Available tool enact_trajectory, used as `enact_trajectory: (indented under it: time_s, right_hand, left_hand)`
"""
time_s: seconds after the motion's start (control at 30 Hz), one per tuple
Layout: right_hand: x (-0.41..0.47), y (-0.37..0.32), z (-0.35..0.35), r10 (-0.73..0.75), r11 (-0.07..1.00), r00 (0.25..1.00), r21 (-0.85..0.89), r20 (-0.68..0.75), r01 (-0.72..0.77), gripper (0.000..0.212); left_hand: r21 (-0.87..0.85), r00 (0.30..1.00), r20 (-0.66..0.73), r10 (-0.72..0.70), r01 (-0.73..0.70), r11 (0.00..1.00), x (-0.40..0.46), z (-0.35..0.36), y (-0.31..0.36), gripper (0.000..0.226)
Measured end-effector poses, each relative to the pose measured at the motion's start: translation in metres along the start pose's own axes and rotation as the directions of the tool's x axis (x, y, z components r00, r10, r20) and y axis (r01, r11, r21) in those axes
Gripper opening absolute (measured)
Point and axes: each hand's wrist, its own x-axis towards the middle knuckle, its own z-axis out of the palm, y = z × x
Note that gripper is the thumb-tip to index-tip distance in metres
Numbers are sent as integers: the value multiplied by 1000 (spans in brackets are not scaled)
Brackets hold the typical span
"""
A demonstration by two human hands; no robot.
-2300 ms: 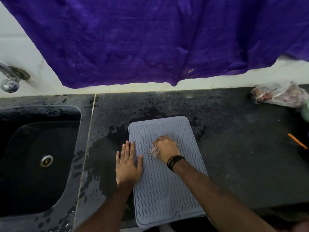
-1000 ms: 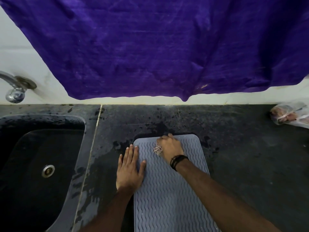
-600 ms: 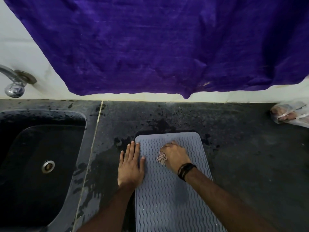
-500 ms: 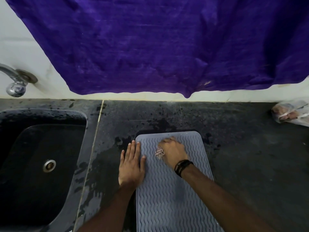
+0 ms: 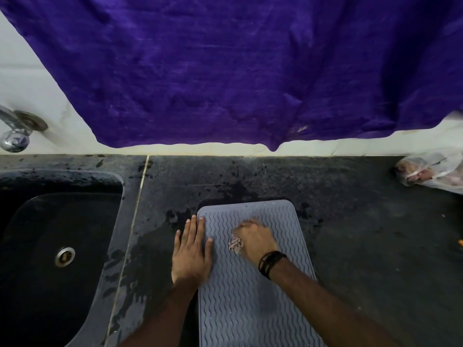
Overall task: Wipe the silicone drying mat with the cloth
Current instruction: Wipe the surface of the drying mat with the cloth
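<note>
A grey silicone drying mat with wavy ridges lies on the dark wet counter, its near end running out of view. My left hand rests flat, fingers straight, across the mat's left edge, partly on the counter. My right hand grips a small bunched pinkish striped cloth and presses it onto the mat's upper middle. Most of the cloth is hidden under the fingers.
A black sink with a metal drain lies at the left, a tap above it. A purple cloth hangs over the white wall. A clear plastic bag sits at the counter's far right.
My right hand has rubbed the cloth back and forth over the mat's upper part and now sits slightly nearer than half a second ago. The left hand has stayed on the mat's left edge.
</note>
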Motion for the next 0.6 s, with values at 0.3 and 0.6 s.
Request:
enact_trajectory:
  time_s: [0.3,0.6]
  right_hand:
    - [34,28,-30,88,996,994,38,-64,-86,35]
    - [-2,26,3,6,995,1000,-104,9,-5,37]
  left_hand:
    - [-4,1000,-10,-2,2,1000,1,-1,3,67]
    - [-2,1000,-16,3,-3,1000,2,2,1,67]
